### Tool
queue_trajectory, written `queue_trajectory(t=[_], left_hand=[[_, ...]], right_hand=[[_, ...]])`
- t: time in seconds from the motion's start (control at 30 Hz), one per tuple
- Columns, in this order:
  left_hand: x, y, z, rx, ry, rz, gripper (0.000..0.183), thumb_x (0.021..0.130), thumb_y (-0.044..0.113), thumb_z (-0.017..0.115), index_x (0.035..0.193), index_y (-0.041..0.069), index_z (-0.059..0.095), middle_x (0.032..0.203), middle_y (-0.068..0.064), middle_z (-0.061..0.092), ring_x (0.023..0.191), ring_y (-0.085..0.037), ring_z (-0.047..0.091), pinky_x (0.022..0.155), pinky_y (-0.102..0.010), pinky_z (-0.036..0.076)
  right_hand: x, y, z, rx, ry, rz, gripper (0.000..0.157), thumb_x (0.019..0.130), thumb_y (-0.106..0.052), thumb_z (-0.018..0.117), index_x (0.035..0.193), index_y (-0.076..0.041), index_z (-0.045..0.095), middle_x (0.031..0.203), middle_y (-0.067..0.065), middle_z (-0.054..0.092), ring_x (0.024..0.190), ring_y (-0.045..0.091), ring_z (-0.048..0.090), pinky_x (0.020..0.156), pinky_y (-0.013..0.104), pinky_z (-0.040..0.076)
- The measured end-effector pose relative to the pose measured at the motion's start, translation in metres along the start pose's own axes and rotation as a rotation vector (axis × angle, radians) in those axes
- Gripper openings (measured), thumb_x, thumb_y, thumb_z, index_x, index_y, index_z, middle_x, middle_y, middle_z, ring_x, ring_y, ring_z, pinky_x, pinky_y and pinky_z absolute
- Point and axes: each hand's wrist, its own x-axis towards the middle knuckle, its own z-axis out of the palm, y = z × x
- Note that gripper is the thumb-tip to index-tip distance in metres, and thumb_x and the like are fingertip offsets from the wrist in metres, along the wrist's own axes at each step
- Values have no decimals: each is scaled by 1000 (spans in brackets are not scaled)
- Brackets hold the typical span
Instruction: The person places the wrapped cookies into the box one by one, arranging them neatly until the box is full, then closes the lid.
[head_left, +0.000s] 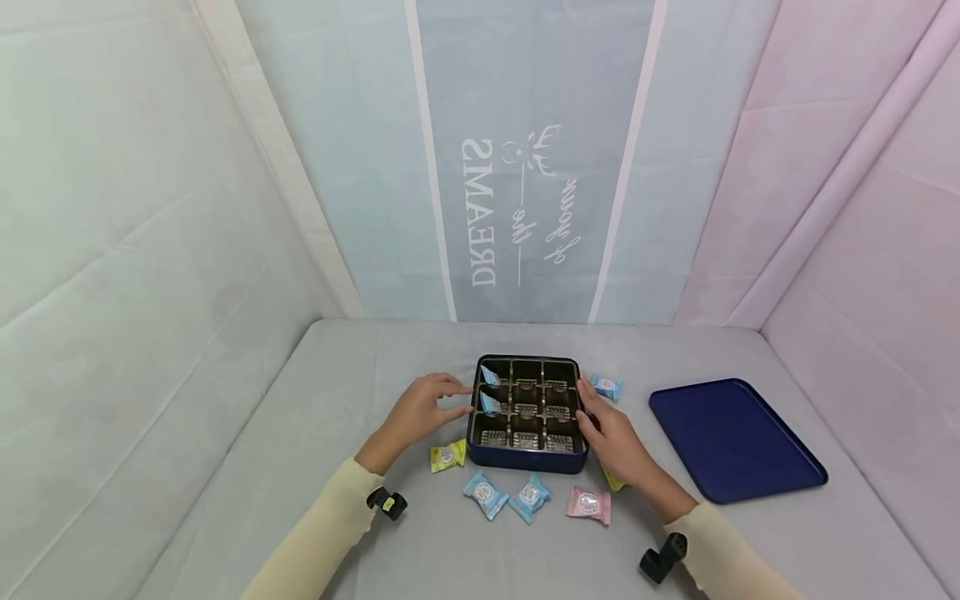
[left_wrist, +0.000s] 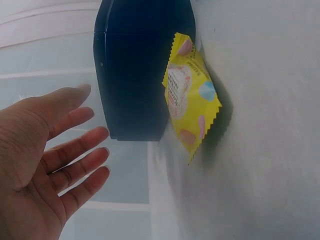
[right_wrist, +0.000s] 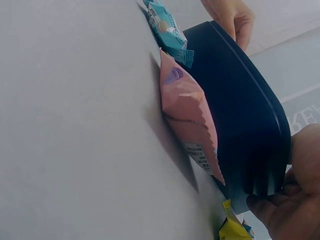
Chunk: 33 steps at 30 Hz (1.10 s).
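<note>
A dark blue square box (head_left: pixel 528 461) sits on the table, with a divided black tray (head_left: pixel 527 392) inside. Two blue-wrapped candies stand in its left column: one in the back compartment (head_left: pixel 491 376), one in the middle compartment (head_left: pixel 490 404). My left hand (head_left: pixel 425 408) is at the box's left side, fingers spread and loosely bent, with nothing in them; the left wrist view shows a small gap to the box. My right hand (head_left: pixel 613 435) touches the box's right side with its fingers. A yellow-wrapped candy (left_wrist: pixel 192 97) lies beside the box, below my left hand.
Two blue candies (head_left: pixel 486 495) and a pink candy (head_left: pixel 589 505) lie in front of the box. Another blue candy (head_left: pixel 607 387) is behind my right hand, and a yellow candy (head_left: pixel 612 478) is partly under it. A dark blue lid (head_left: pixel 738 440) lies at the right.
</note>
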Motion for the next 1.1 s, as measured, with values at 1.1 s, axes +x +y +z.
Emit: queue_trajectory(t=[1.1], left_hand=[[-29, 0, -4, -16, -145, -97, 26, 91, 18, 78, 115, 7, 77, 108, -5, 74, 83, -17, 66, 71, -30, 54]], right_hand=[[1, 0, 0, -10, -2, 1, 57, 108, -15, 51, 158, 1, 28, 165, 17, 21, 148, 37, 29, 112, 55, 35]])
